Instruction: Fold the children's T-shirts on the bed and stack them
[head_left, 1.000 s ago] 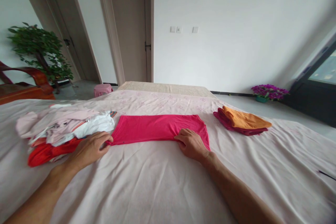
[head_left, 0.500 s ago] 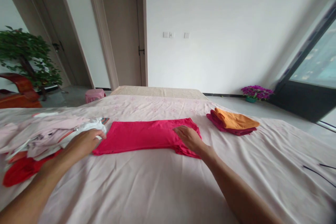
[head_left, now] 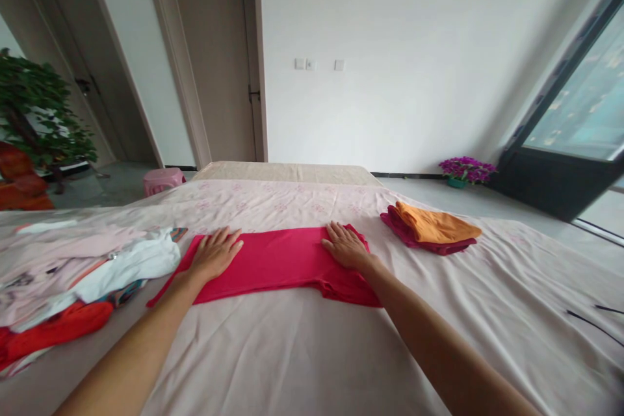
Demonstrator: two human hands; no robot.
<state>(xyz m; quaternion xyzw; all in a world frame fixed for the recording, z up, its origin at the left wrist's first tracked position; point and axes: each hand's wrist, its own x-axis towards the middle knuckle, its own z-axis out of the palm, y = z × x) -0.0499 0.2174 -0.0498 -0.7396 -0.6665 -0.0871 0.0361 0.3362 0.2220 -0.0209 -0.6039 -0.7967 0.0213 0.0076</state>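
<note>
A pinkish-red garment (head_left: 277, 260), folded into a long strip that looks like a pair of trousers, lies flat across the cloth-covered surface in front of me. My left hand (head_left: 217, 253) rests on its left part, palm down with the fingers spread. On the wider, bunched right end lies my right hand (head_left: 346, 246), also flat with its fingers apart. Neither hand grips the fabric. To the right is a folded stack with an orange garment (head_left: 436, 222) on top and dark red cloth (head_left: 402, 227) beneath.
A loose heap of clothes (head_left: 73, 273), pink, white and red, lies at the left. The pale flowered sheet (head_left: 287, 351) is wrinkled. Two thin black cords (head_left: 592, 324) lie at the far right. Beyond are a pink stool (head_left: 163, 180) and a pot of purple flowers (head_left: 465, 171).
My left hand has moved right from the garment's left edge and now lies flat on it. My right hand has flattened and spread its fingers. The view has turned slightly right.
</note>
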